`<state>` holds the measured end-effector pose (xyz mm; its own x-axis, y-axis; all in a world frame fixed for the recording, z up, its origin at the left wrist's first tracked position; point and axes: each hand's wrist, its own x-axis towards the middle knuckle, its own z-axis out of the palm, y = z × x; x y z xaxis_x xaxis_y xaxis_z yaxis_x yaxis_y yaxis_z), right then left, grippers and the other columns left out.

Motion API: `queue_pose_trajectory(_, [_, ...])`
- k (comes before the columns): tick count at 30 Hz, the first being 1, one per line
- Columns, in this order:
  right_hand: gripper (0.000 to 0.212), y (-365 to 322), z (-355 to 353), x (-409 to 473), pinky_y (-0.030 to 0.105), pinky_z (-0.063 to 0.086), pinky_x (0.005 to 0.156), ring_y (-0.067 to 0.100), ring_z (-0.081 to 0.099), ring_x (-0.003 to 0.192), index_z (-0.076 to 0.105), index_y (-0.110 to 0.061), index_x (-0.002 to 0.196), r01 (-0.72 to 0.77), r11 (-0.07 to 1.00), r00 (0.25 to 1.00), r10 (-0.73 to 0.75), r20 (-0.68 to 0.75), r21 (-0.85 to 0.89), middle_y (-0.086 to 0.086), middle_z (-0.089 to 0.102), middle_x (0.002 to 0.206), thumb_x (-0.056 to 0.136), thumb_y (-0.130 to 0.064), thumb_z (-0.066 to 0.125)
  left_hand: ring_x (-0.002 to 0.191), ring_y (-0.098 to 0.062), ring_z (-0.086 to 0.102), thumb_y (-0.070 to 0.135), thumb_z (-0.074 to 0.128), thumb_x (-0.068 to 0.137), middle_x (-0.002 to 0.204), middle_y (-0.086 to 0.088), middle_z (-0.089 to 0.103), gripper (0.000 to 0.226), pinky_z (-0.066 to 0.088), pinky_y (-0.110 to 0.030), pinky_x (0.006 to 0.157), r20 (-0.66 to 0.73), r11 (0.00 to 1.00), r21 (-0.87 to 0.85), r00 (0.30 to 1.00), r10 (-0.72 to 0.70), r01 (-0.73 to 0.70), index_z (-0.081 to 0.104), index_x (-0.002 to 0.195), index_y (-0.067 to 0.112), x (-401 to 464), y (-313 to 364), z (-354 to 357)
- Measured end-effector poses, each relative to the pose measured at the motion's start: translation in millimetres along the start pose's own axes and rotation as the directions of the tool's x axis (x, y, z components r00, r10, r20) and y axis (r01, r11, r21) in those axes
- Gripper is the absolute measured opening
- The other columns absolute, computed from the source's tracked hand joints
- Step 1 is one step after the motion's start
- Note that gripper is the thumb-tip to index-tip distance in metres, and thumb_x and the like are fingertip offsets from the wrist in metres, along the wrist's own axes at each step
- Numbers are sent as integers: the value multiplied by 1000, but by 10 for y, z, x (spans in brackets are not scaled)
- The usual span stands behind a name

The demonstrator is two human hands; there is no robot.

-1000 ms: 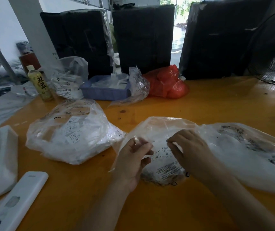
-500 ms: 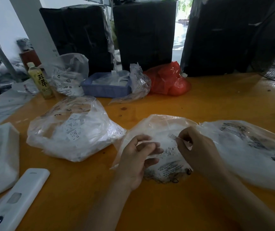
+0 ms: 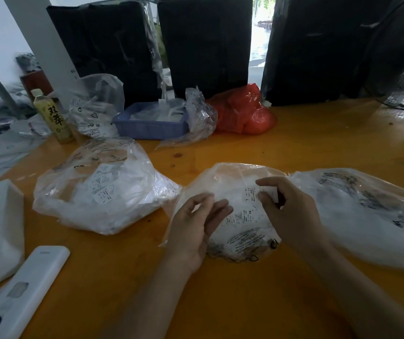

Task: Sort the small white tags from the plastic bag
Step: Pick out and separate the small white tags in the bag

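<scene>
Clear plastic bag (image 3: 240,243): crumpled, lying flat on desk, black print along near edge, mouth facing away. Small white tags (image 3: 247,211): piled loose inside bag, printed black text, size marks "L" and "XS" legible.

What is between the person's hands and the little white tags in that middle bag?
Only the bag's own clear film. The left hand and right hand rest over the plastic bag, with the white tags under the film.
</scene>
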<state>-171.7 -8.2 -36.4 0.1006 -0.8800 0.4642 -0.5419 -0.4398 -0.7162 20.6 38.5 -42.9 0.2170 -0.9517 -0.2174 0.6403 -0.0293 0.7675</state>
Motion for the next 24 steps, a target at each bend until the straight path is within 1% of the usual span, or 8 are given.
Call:
queue_pose_trajectory(2, [24,-6,8,-9,5,42,55,-8,61,70,64,-31,119,4,1000,1000,-4,-5,13,-28,55,71,97,-22,67,99,-36,79,6,70,96,109,-26,78,16,64,-29,76,19,1000,28,1000,11,-11,67,111,0,-7,-17,-10])
queue_pose_trajectory(5, [30,-43,-15,-7,22,38,39,11,53,49,55,-31,123,46,998,999,-45,-25,49,-8,52,59,98,-18,65,103,-31,79,11,79,78,117,-15,79,26,64,-27,77,58,988,143,997,45,-53,72,101,0,-22,-42,-23])
queue_pose_trajectory(8, [20,-73,-34,2,13,41,54,3,57,62,68,-21,108,196,980,981,-196,8,-21,-8,63,84,98,-5,60,103,-33,78,11,82,74,110,-18,80,20,63,-27,82,112,979,189,992,56,-76,77,93,3,-35,-68,-37])
queue_pose_trajectory(11, [28,-118,-31,-22,13,47,70,0,59,84,67,-22,123,206,977,960,-189,205,-63,-12,58,116,98,-29,56,100,-31,79,19,84,78,102,-17,80,12,63,-26,84,188,934,325,978,89,-147,81,88,15,-70,-71,-35])
queue_pose_trajectory(13, [42,-138,-24,-32,14,47,71,-2,57,87,63,-28,128,222,970,928,-178,326,-103,-17,52,120,93,-51,55,97,-19,79,35,85,81,99,-4,81,15,61,-22,83,249,811,531,960,130,-248,81,93,27,-100,-69,-39])
queue_pose_trajectory(15, [35,-157,-23,-34,17,51,70,-2,60,87,69,-23,113,261,963,911,-223,348,-63,-13,58,112,92,-49,58,97,-12,78,44,83,82,99,3,81,21,60,-20,84,280,735,614,950,138,-288,80,98,31,-116,-61,-43])
queue_pose_trajectory(18, [18,-130,-10,-47,13,48,62,-3,59,74,71,-15,94,295,954,929,-272,252,-56,-12,59,91,95,-31,65,100,-18,79,28,80,91,99,-3,82,13,60,-21,86,253,804,539,959,129,-250,83,101,21,-122,-53,-27])
queue_pose_trajectory(24, [21,-140,58,-64,16,43,64,3,55,73,71,-17,94,259,962,942,-232,243,-84,-12,58,86,98,-35,62,105,-25,78,29,82,83,107,-13,81,29,62,-26,89,161,924,363,985,64,-119,83,105,10,-115,-64,-6])
